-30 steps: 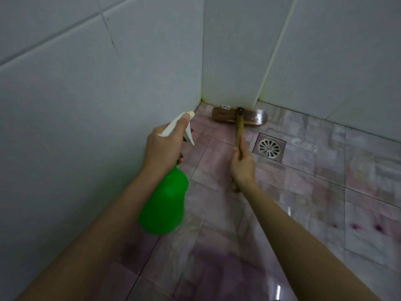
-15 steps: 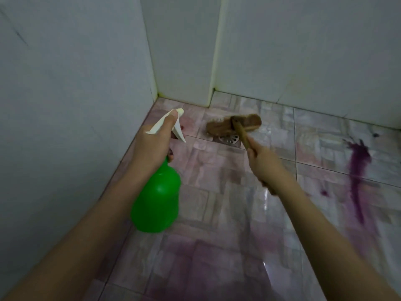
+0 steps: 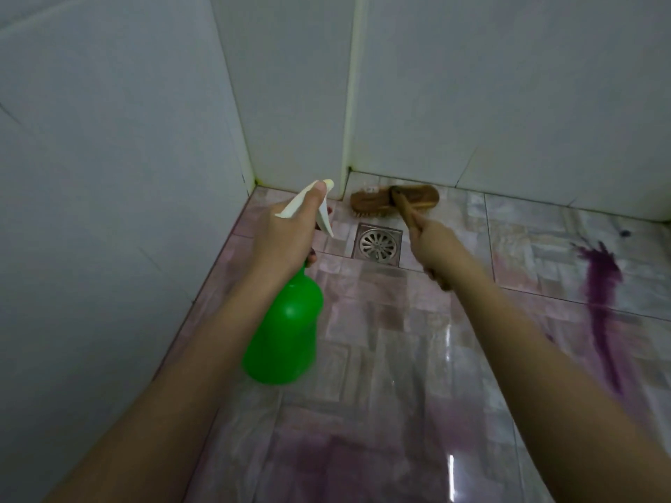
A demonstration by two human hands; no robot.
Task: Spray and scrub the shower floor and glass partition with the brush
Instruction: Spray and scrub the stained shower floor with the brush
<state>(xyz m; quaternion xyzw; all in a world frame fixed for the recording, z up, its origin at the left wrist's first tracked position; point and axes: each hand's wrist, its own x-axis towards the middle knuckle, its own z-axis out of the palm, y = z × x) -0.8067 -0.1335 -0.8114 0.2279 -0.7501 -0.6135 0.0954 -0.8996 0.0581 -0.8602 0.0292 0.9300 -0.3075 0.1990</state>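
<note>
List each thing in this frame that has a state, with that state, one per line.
left hand: gripping the spray bottle's neck, finger on the trigger
right hand: closed on the brush handle
spray bottle: held off the floor, nozzle pointing toward the corner
brush: head down on the floor by the wall base
floor drain: uncovered, grate in place
floor: wet and glossy
purple stain: unscrubbed streak at right

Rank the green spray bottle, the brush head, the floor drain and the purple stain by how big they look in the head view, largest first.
1. green spray bottle, though it is nearest the camera
2. purple stain
3. brush head and floor drain: too alike to rank
</note>
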